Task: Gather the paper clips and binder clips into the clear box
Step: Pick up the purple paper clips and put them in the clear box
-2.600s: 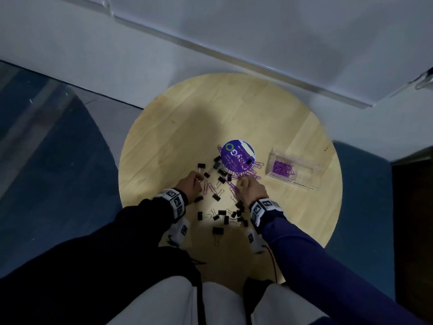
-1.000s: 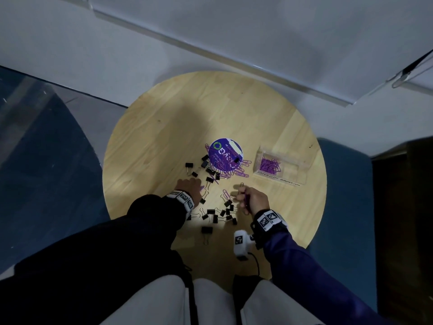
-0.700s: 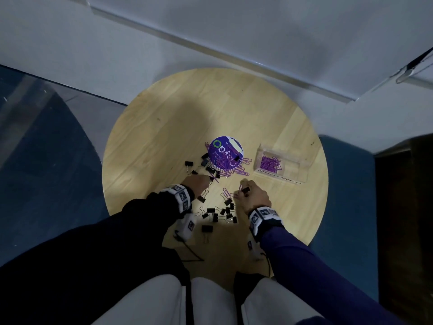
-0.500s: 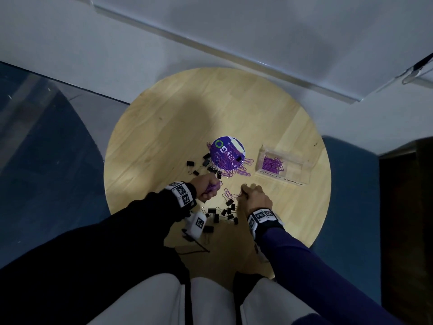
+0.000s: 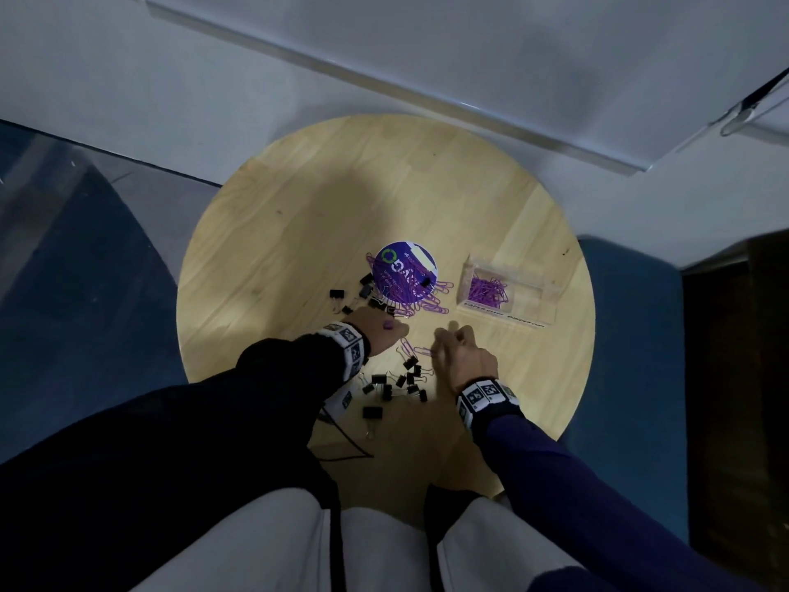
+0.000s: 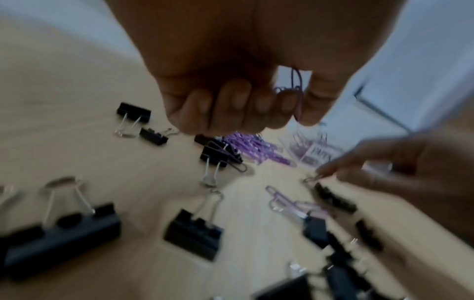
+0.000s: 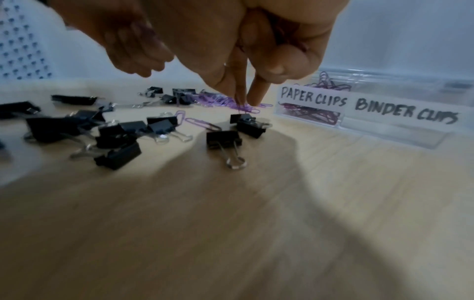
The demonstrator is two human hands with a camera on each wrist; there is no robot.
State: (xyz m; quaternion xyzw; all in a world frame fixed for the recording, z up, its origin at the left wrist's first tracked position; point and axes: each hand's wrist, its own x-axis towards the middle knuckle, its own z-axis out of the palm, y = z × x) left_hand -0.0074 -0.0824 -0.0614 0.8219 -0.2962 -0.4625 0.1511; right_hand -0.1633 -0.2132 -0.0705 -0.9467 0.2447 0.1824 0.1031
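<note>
Purple paper clips [image 5: 427,305] and black binder clips [image 5: 395,384] lie scattered on the round wooden table [image 5: 299,232]. The clear box [image 5: 529,279] stands to the right, labelled PAPER CLIPS and BINDER CLIPS [image 7: 406,111]. Its left compartment holds purple clips [image 5: 486,289]. My left hand [image 5: 386,331] hovers above the table, fingers [image 6: 236,105] curled round a few purple paper clips [image 6: 296,85]. My right hand [image 5: 448,339] reaches down beside it. Its fingertips [image 7: 242,97] pinch a purple paper clip [image 6: 311,179] at the table, next to a binder clip [image 7: 247,124].
A round purple lid [image 5: 404,273] lies among the paper clips behind my hands. Blue seat cushions [image 5: 632,335] flank the table, and a white wall stands behind it. A thin black cable [image 5: 346,446] trails over the table's near edge.
My left hand has lifted off the table with purple paper clips in its fingers and shifted forward. My right hand has lowered its fingertips onto a paper clip.
</note>
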